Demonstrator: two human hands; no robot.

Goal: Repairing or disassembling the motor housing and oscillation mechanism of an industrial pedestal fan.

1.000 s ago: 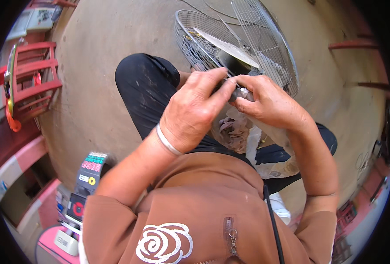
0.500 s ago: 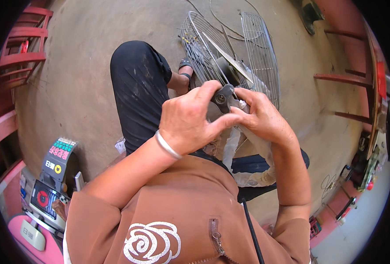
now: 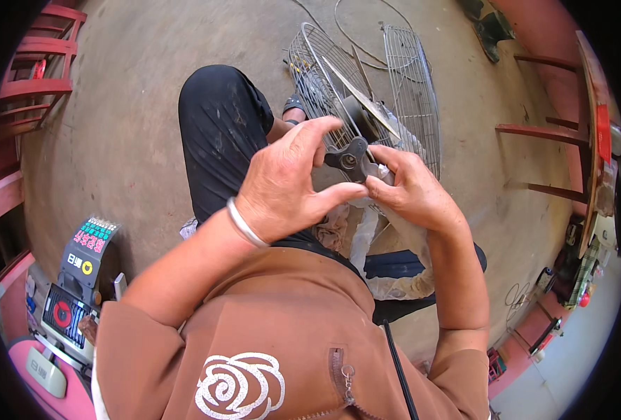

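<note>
A dark grey knob with three lobes [image 3: 351, 158] and a round hole in its middle is pinched between the thumb and fingers of my right hand [image 3: 415, 187]. A whitish scrap [image 3: 384, 170] shows beside those fingers. My left hand [image 3: 286, 178] stands open around the knob's left side, thumb and fingers spread apart; its thumb tip is close to my right thumb. Just beyond the hands is a fan with a wire cage [image 3: 315, 52], its pale blade [image 3: 359, 91] showing. A second wire grille [image 3: 414, 91] stands to its right.
A cable [image 3: 338, 21] loops on the floor behind the fan. Red wooden chairs [image 3: 47, 85] stand at far left, a wooden table [image 3: 585, 140] at right, and dark boots [image 3: 491, 36] at back right. A pink-and-black appliance [image 3: 65, 315] is at lower left. Translucent plastic wrap [image 3: 405, 283] lies by my leg.
My left fingers have spread and come off the knob's far side. The knob has turned, showing its lobes more plainly, and stays in my right hand.
</note>
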